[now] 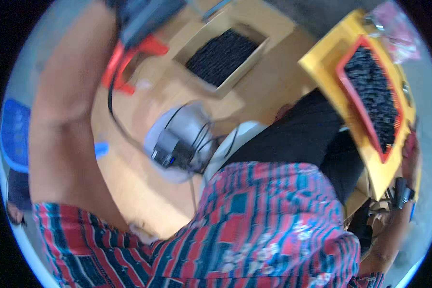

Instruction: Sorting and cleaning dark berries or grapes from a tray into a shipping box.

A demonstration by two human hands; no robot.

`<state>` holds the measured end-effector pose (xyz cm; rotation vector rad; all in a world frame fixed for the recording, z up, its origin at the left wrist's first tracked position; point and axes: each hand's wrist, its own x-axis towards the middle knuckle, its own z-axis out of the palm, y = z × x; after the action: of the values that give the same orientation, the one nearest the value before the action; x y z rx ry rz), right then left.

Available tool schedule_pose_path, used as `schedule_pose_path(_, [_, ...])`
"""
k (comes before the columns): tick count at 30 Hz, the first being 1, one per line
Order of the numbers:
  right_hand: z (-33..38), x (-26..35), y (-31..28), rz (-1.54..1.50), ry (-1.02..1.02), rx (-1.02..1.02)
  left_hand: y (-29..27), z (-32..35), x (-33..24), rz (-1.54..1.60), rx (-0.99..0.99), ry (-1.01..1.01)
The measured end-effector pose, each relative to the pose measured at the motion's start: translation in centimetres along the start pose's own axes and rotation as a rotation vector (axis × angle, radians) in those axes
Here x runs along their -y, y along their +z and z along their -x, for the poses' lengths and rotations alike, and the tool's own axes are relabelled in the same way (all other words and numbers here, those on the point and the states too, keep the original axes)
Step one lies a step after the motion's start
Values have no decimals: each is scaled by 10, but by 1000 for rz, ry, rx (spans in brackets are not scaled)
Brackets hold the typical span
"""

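Note:
My left arm is raised along the left side, and its hand lies beyond the top edge. Near its wrist is a blurred dark object, from which a black cable runs down. My right hand is at the far right, beside the edge of the yellow tabletop; its fingers are smeared and partly hidden. A dark band circles that wrist. On the yellow top rests a red-rimmed tray filled with small black pieces.
An open cardboard box of black pieces stands on the brown floor. Nearby are a red plastic frame and a black device with tangled cables. A pink plastic bag lies beyond the tray. Something blue and plastic stands left.

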<state>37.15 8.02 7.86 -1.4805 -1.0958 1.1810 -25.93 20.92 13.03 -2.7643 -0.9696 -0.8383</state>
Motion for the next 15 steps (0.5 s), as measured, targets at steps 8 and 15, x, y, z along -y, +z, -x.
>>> schedule_pose_path(8, [3, -7, 112, 238, -62, -79, 127, -28, -133, 679, 153, -351])
schedule_pose_path(15, [5, -26, 115, 578, -279, -112, 161, -88, -171, 816, 254, -283])
